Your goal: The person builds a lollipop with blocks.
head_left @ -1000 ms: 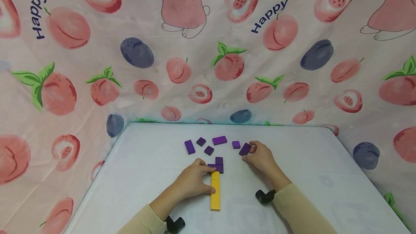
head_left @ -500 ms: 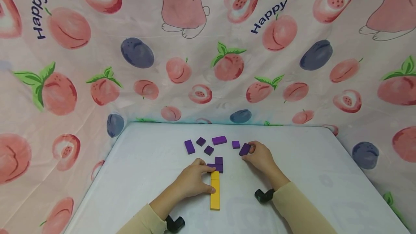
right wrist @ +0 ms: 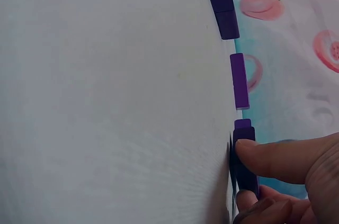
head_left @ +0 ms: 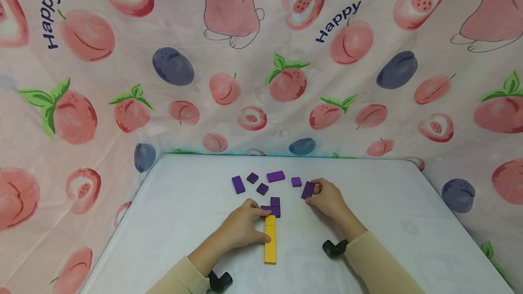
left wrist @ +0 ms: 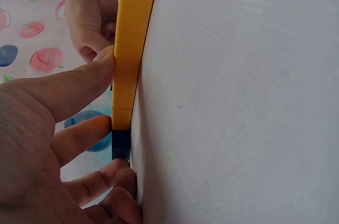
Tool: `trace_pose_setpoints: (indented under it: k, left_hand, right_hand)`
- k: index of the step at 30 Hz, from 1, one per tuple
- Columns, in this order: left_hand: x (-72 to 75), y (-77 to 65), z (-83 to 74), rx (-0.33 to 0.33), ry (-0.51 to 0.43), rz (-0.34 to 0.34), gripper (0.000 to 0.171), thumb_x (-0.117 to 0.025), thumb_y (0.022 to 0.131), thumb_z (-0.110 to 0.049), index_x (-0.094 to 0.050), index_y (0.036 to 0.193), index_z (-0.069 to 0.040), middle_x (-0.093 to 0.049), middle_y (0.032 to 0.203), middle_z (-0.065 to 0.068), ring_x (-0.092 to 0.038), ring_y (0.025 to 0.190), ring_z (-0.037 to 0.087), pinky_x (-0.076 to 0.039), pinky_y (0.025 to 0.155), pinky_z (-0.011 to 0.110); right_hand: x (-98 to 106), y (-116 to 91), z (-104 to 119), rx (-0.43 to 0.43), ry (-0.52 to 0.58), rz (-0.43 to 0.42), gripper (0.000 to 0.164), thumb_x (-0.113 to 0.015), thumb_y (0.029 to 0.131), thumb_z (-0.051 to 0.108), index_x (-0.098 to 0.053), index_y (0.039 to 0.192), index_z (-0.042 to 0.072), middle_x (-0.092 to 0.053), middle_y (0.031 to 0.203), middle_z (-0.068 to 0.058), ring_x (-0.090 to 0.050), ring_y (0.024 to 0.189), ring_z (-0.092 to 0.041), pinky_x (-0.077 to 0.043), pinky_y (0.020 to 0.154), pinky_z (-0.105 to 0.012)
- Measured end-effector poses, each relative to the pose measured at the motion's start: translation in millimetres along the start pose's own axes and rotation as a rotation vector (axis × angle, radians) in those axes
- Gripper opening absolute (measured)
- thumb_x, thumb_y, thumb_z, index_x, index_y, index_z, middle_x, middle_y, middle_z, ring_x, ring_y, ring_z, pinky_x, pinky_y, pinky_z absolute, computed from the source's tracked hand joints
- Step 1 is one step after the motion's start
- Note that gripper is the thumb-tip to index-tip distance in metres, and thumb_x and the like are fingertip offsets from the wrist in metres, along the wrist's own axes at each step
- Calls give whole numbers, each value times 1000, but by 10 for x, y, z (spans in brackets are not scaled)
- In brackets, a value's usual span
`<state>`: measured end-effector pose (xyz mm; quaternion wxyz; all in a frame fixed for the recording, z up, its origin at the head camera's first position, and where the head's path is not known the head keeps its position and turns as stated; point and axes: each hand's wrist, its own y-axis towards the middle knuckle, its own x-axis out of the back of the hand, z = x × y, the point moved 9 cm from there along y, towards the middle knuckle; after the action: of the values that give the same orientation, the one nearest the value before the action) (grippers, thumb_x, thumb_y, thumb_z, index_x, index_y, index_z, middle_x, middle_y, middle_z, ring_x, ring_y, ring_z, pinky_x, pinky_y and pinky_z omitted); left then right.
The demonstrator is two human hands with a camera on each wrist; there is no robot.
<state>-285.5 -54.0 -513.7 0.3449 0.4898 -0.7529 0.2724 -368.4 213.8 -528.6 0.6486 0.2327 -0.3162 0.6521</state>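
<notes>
My left hand (head_left: 244, 226) rests along a yellow row, a long yellow block (head_left: 270, 251) with a short yellow block (head_left: 270, 220) at its far end. Its thumb touches the long block's side, while the forefinger reaches a purple block (head_left: 276, 212) lying crosswise beyond the row. A purple cube (head_left: 275, 202) adjoins that crosswise block on its far side. To the right, my right hand (head_left: 328, 198) pinches a purple rectangular block (head_left: 308, 190) between thumb and fingers. The right wrist view shows the thumb on this dark block (right wrist: 244, 176), close over the white table.
Beyond the hands lie loose purple pieces: a block (head_left: 238, 184) at left, small cubes (head_left: 263, 188), a longer block (head_left: 275, 176) and another cube (head_left: 296, 182). The white table (head_left: 163, 221) ends at a fruit-print cloth (head_left: 253, 94). Black wrist devices (head_left: 334, 248) sit by both sleeves.
The purple block in my right hand has turned slightly, its long side now pointing more straight away from me. The left hand and the yellow row hold still.
</notes>
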Motion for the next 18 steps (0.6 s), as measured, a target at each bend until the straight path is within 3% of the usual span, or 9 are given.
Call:
trace_pose_setpoints:
  k: [10,18]
  left_hand:
    - [1,5,4,0,9,-4,70,-99,74,-45,-74,138,-31,-61,126,-1,-61,108,18,-56,100,48]
    - [8,8,-1,-1,3,-4,70,-99,74,-44,-75,138,-30,-61,126,-2,-60,107,17,-56,99,47]
  right_hand:
    - [-38,-34,41,4,25,21,68,-87,84,14,-60,146,5,-62,108,-10,-58,105,-28,-50,91,-42]
    - [-72,-66,112,33,15,25,69,-89,83,13,-61,145,5,-62,107,-9,-57,101,-26,-47,86,-38]
